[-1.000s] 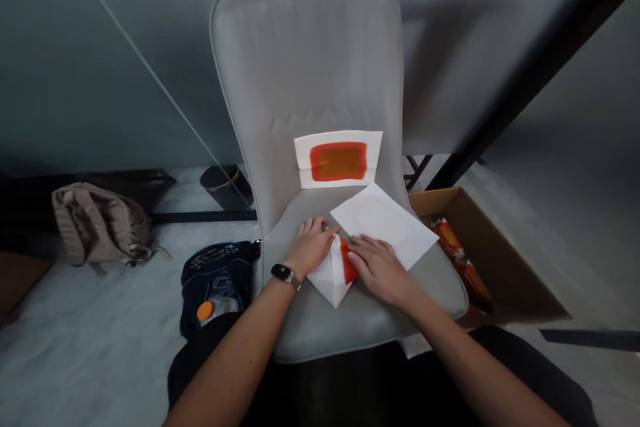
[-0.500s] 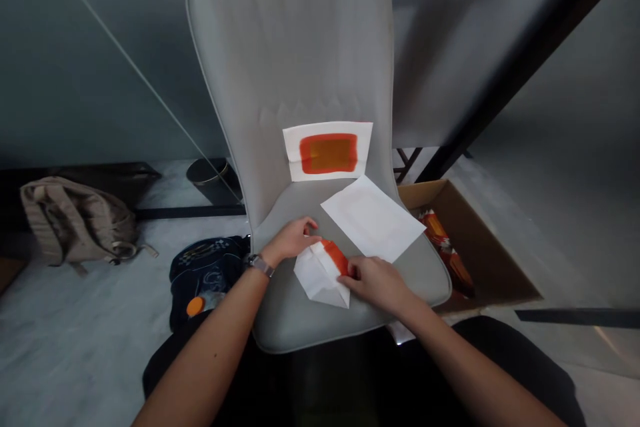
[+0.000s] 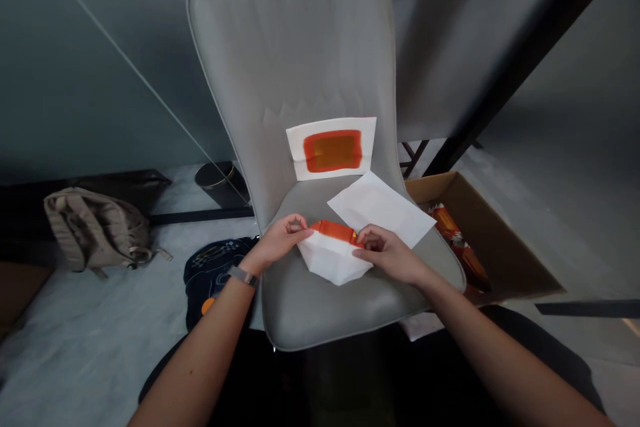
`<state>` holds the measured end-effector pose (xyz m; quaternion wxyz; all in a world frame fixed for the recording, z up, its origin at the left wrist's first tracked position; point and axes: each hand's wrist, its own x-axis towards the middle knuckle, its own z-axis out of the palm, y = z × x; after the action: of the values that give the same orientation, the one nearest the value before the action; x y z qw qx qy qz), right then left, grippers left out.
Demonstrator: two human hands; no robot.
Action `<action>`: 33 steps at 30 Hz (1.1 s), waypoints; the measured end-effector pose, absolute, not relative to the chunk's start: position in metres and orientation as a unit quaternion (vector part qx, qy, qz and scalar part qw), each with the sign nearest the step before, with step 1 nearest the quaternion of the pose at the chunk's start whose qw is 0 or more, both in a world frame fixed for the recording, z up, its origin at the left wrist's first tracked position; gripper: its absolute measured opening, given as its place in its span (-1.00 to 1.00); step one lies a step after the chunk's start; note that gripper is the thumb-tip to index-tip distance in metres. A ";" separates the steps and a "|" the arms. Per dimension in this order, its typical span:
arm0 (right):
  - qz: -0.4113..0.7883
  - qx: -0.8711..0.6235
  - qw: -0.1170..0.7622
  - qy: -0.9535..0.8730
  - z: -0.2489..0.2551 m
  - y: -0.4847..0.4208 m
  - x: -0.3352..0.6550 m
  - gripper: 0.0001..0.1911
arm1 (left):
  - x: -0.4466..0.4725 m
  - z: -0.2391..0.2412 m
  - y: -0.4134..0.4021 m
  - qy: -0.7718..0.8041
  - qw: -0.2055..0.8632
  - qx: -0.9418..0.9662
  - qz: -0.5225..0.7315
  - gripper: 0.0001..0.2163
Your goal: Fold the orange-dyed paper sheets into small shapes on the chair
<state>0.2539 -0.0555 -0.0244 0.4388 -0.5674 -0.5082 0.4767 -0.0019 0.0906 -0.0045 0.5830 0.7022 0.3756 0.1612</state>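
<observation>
A partly folded sheet of paper (image 3: pixel 336 261), white with an orange-red band along its far edge, lies over the front of the grey chair seat (image 3: pixel 320 320). My left hand (image 3: pixel 285 240) pinches its left corner between thumb and fingers. At the right end of the band, my right hand (image 3: pixel 387 252) grips the other corner the same way. Beyond it a white sheet (image 3: pixel 383 203) lies flat on the seat. A white sheet with an orange and brown rectangle (image 3: pixel 333 150) leans upright against the backrest.
Right of the chair stands an open cardboard box (image 3: pixel 520 260) with orange-red folded pieces (image 3: pixel 463 247) inside. On the floor at left are a beige backpack (image 3: pixel 100 230), a dark bin (image 3: pixel 223 183) and a dark blue bag (image 3: pixel 215 273) with an orange cap (image 3: pixel 207 305) by it.
The folded paper has turned so its orange-red band runs nearly level across the far side. Both hands have shifted slightly away from me, and my left hand now grips the corner.
</observation>
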 end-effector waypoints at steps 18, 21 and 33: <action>0.372 -0.635 0.426 -0.526 -0.048 -0.031 0.272 -0.53 | 0.066 0.004 -0.019 0.021 -0.031 0.983 0.182 -0.79; 0.353 -0.641 0.419 -0.537 -0.048 -0.030 0.272 -0.56 | 0.069 0.001 -0.026 0.005 -0.015 0.982 0.188 -0.78; 0.435 -0.600 0.498 -0.450 -0.039 -0.027 0.269 -0.47 | 0.046 0.011 0.017 0.237 0.307 0.883 0.263 -0.77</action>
<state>0.2688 -0.0268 -0.0391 0.4980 -0.6001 -0.4505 0.4347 0.0458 0.0168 0.0107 0.3074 0.8835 0.2367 0.2626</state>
